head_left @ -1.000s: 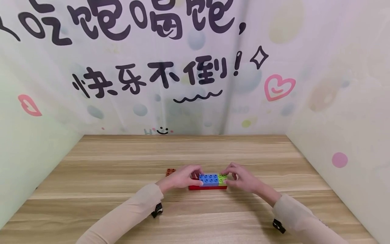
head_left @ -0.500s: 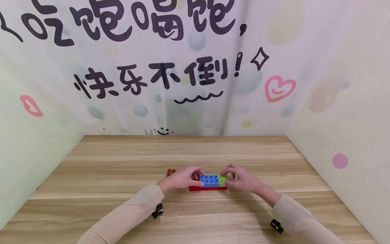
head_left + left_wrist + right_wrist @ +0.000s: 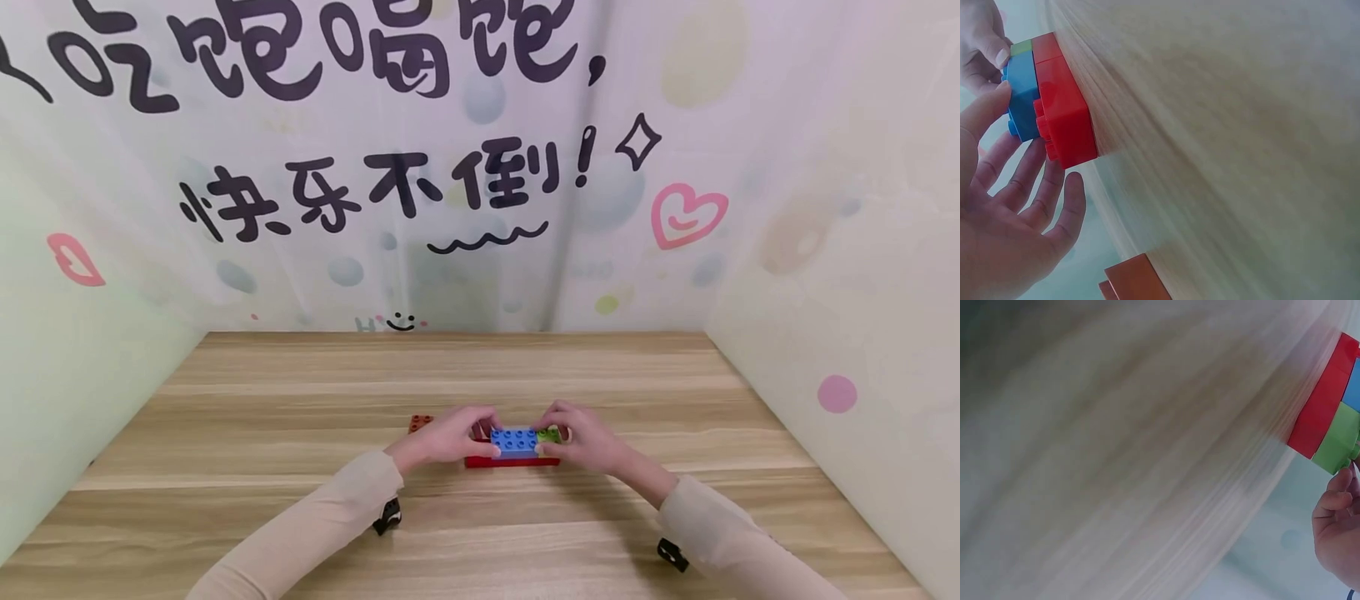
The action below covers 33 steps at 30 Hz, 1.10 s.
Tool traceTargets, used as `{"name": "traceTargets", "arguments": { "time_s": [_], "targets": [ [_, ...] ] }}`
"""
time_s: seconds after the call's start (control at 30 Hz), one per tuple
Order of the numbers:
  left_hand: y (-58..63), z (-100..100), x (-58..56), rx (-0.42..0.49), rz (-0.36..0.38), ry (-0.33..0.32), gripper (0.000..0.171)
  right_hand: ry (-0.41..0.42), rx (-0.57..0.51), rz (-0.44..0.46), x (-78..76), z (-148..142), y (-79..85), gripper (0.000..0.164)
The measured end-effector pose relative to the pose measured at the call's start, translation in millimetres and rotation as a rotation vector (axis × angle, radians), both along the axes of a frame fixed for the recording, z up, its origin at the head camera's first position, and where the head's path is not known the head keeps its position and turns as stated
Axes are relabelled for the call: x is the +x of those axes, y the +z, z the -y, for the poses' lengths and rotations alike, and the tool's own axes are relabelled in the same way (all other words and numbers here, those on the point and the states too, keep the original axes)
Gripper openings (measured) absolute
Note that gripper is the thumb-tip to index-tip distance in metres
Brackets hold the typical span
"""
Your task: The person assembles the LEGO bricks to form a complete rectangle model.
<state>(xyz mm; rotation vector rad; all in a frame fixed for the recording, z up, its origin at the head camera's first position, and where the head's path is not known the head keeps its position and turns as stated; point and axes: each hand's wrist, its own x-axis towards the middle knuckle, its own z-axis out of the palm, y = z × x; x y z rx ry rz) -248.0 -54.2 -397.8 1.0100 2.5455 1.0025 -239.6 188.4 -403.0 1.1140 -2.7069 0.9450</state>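
Taking the blue eight-stud brick (image 3: 515, 440) as the clock's centre, with twelve at the back curtain, two beige sleeves (image 3: 300, 525) come in from eight and four o'clock, a black wrist device (image 3: 387, 517) just beside each cuff. The left hand (image 3: 448, 435), at nine, pinches the blue brick's near end between thumb and fingertip, its other fingers spread. The right hand (image 3: 588, 440), at three, has thumb and fingers nearly together, pinching the opposite end beside the joint with the lime-green brick (image 3: 550, 434). Both upper bricks sit on a red brick row (image 3: 1063, 112), its bare studs at nine. Between nine and ten, an orange-brown brick (image 3: 420, 422) lies apart on the wood-grain table (image 3: 480, 542). Farthest, at twelve, hangs the lettered curtain (image 3: 487, 287).
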Motion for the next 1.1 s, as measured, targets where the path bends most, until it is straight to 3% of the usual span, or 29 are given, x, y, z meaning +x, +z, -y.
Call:
{"name": "traceTargets", "arguments": {
  "time_s": [0.23, 0.5, 1.1],
  "targets": [
    [-0.4, -0.2, -0.8, 0.005, -0.002, -0.001, 0.026, -0.032, 0.022, -0.001, 1.8, 0.4, 0.1, 0.025],
    [-1.1, -0.7, -0.6, 0.010, 0.000, -0.003, 0.025, -0.034, 0.052, -0.063, 3.3, 5.2, -1.2, 0.030],
    [0.2, 4.4, 0.5, -0.006, -0.007, -0.018, 0.032, -0.062, 0.091, 0.030, 3.2, 8.5, 5.1, 0.031]
  ]
}}
